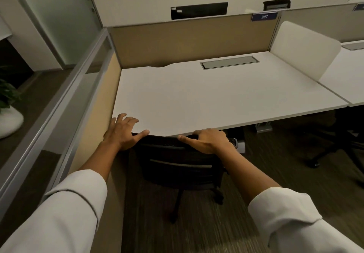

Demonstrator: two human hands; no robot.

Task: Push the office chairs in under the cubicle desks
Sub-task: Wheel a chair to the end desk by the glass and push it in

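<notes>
Both hands sit on the top edge of a black chair's back: the left hand (123,132) near its left corner, fingers spread and reaching over the desk edge, the right hand (207,139) toward the right corner, fingers curled loosely over the top. Neither looks clamped tight; they press or rest more than grip. The chair (180,160) has its back touching or just at the front edge of the desk (206,99), with the seat hidden beneath and part of the base and castors showing on the carpet (206,229). By that, this chair looks pushed in, or all but. To the right, under the next desk (346,79), dark legs of what may be another chair (334,150) stand out on the floor; it is too blurred to say whether it is in or out, so more work may remain there. The desk top is white and bare, with a grey cable hatch (229,62) near the back. Tan partitions (189,41) wall it in behind and on the left, a white divider (303,47) on the right, and a tag (264,16) reads 307. A plant pot (9,122) stands far left.
</notes>
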